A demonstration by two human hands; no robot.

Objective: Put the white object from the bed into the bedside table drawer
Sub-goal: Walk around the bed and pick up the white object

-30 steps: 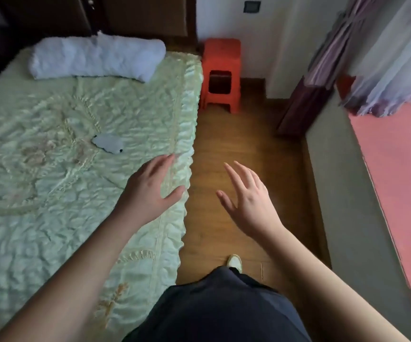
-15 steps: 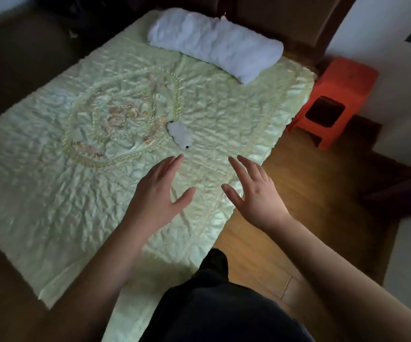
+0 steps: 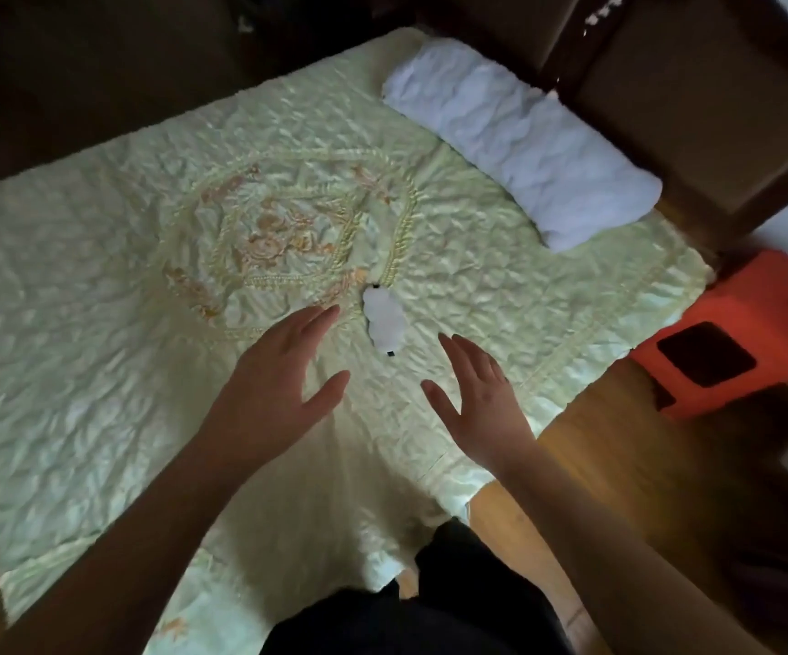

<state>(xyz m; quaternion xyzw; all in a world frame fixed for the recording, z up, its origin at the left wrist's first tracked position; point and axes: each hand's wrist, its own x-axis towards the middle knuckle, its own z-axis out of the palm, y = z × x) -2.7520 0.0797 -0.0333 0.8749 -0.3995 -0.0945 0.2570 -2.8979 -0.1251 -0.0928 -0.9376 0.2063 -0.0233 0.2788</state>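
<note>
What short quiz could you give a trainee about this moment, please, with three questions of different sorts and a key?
1. True or false: the left hand already holds the small white object.
2. Which thing lies at the head of the bed? A) white pillow B) red stool C) book
3. Fill in: the small white object lies on the bedspread just beyond the fingertips, between the left hand and the ____ hand.

Key
1. False: both hands are open and apart from it.
2. A, the white pillow; the red stool stands on the floor beside the bed.
3. Right.
</note>
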